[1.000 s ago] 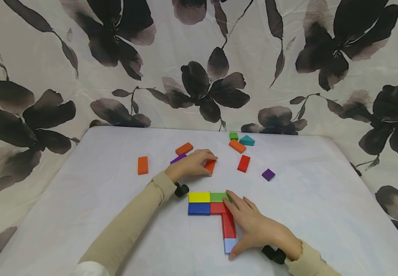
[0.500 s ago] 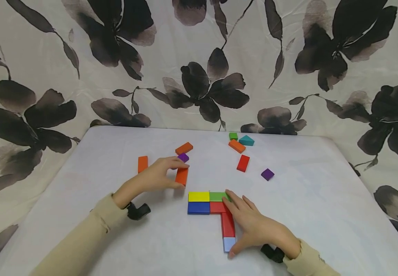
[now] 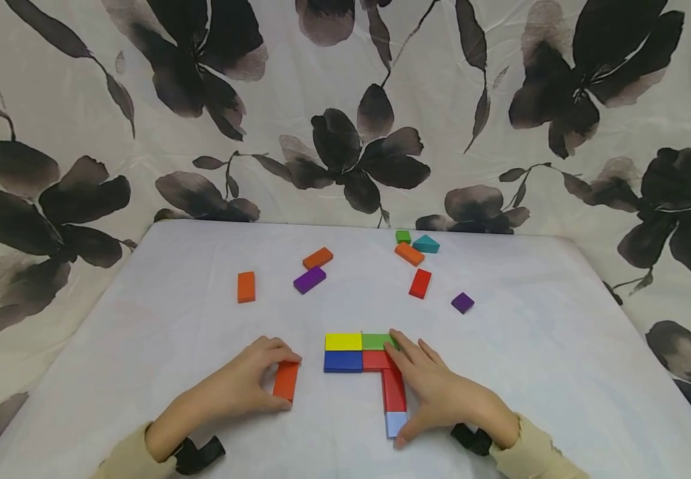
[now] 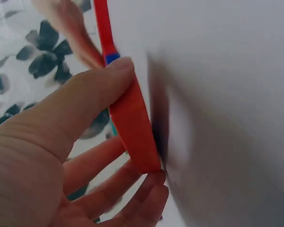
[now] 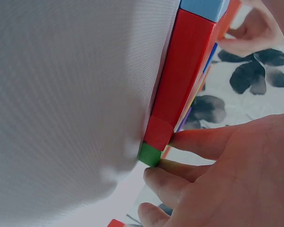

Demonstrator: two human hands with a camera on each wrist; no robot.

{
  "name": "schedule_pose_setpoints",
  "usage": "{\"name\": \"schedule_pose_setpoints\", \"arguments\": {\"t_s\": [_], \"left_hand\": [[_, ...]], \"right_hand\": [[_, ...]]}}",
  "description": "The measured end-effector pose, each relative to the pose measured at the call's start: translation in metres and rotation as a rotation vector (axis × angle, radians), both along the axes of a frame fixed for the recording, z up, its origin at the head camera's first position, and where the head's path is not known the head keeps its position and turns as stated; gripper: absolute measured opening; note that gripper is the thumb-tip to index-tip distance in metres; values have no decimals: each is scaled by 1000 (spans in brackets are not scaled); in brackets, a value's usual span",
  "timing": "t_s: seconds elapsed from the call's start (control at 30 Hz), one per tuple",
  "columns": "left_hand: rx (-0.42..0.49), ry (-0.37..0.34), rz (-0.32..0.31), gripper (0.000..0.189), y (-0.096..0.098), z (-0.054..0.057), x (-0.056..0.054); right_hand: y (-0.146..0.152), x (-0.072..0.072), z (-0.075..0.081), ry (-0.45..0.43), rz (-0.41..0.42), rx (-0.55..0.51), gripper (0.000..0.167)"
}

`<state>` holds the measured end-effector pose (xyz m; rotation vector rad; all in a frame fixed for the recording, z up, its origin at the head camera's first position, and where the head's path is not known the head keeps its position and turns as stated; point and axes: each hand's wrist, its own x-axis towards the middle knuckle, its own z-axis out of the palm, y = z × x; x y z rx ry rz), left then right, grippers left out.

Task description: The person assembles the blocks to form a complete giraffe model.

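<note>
My left hand (image 3: 240,386) pinches an orange rectangular block (image 3: 286,381) between thumb and fingertips, left of the flat block arrangement. In the left wrist view the thumb lies along the upper end of that block (image 4: 135,125), fingers at its lower end. My right hand (image 3: 447,392) is spread along the arrangement's right side. Its fingertips touch the green block (image 3: 375,342) and the red block beside it; the thumb is at the light blue block (image 3: 396,424). Yellow (image 3: 343,342), blue (image 3: 343,361) and two red blocks, one upright (image 3: 394,391), complete the joined group.
Beyond the hands lie loose blocks: orange (image 3: 246,287), another orange (image 3: 318,257), purple (image 3: 310,280), red (image 3: 419,283) and a purple cube-like one (image 3: 463,303). Farther back sit a green block (image 3: 403,236), a teal triangle (image 3: 426,244) and an orange block (image 3: 410,253). Floral cloth hangs behind.
My left hand has carried the orange block from the far middle leftward and toward me, uncovering the purple block. The right hand has stayed at the arrangement.
</note>
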<state>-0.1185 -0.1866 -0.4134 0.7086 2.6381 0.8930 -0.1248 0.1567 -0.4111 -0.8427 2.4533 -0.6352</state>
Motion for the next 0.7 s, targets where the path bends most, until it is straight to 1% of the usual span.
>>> {"name": "schedule_pose_setpoints", "arguments": {"t_s": [0.13,0.2,0.3,0.5,0.6,0.7], "left_hand": [[37,-4,-13,53,12,-4,15],[45,-10,-24,53,18,-6,21],[50,-23,-42,54,27,-8,27],[64,-52,-39,55,42,-8,33],[79,-61,-14,59,49,-9,34],[65,-70,26,70,56,-9,33]], "right_hand": [[-2,0,1,-2,-6,5,128],[-2,0,0,-2,-10,5,128],[0,0,-1,3,-11,2,129],[1,0,-2,6,-6,0,129],[1,-1,-2,-5,-11,1,129],[1,0,-2,-12,-14,0,129]]}}
